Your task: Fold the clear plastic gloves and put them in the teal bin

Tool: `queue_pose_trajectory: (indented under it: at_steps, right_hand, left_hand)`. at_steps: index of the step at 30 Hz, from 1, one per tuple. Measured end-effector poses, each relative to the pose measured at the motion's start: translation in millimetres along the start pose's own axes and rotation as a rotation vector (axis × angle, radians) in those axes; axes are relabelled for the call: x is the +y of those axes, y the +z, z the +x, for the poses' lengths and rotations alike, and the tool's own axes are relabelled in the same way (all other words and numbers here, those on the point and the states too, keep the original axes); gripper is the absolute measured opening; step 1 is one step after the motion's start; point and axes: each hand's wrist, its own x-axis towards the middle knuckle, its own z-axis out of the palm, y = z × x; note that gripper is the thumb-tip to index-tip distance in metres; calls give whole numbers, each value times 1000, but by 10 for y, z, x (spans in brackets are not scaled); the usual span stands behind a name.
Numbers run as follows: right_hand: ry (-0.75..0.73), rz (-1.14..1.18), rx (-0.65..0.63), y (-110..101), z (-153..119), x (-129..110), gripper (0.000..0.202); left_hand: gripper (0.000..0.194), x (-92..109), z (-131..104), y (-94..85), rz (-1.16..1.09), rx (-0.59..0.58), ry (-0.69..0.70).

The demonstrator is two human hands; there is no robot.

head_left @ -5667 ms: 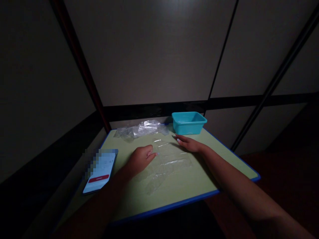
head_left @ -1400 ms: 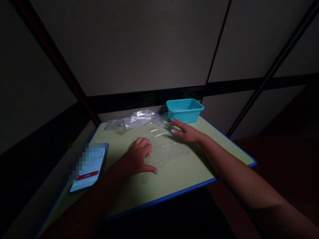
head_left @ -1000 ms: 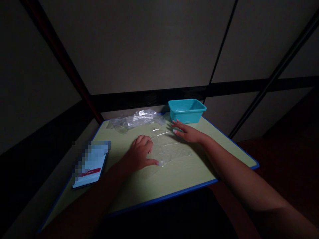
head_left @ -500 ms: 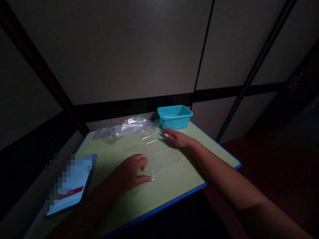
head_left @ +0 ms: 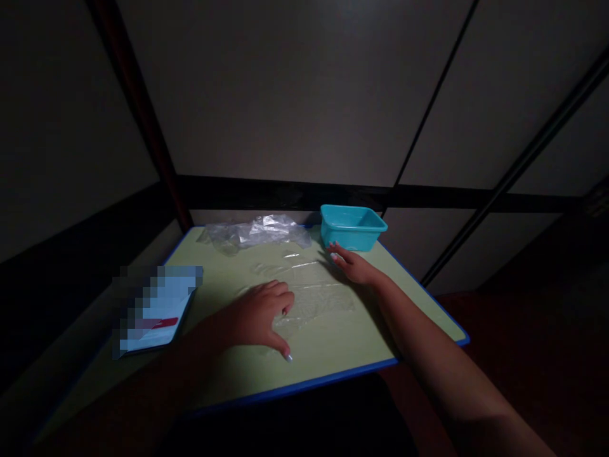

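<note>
A thin, clear piece of plastic film [head_left: 321,301] lies spread on the table, with narrow finger-like folds along its far side. My left hand [head_left: 266,314] is over its near left part, fingers curled and thumb spread well apart, holding nothing. Beyond the film's far right edge, my right hand [head_left: 349,263] is open with its fingers stretched out, close to the front of a turquoise plastic basket [head_left: 352,238]. Whether its fingertips touch the basket I cannot tell.
Crumpled clear plastic [head_left: 266,231] lies along the table's back edge. A tablet-like device [head_left: 164,311] with a partly blurred screen is at the left. The pale green table [head_left: 333,352] has a blue rim and stands against dark panelled doors [head_left: 304,114].
My left thumb has moved farther from the curled fingers. The right hand stays open by the basket. The whole view has tilted and shifted, so the table's things appear farther right.
</note>
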Motion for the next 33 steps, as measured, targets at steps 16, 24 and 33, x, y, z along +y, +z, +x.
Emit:
queue_pose_trajectory:
  at_steps: [16, 24, 33]
  right_hand:
    - [36, 29, -22, 2, -15, -26, 78]
    - [55, -47, -71, -19, -27, -94, 80]
    - [98, 11, -75, -12, -30, -101, 79]
  left_hand:
    - [108, -256, -58, 64, 121, -268, -192]
    - [88, -174, -53, 60, 88, -244, -112]
    - [51, -129, -11, 73, 138, -197, -10]
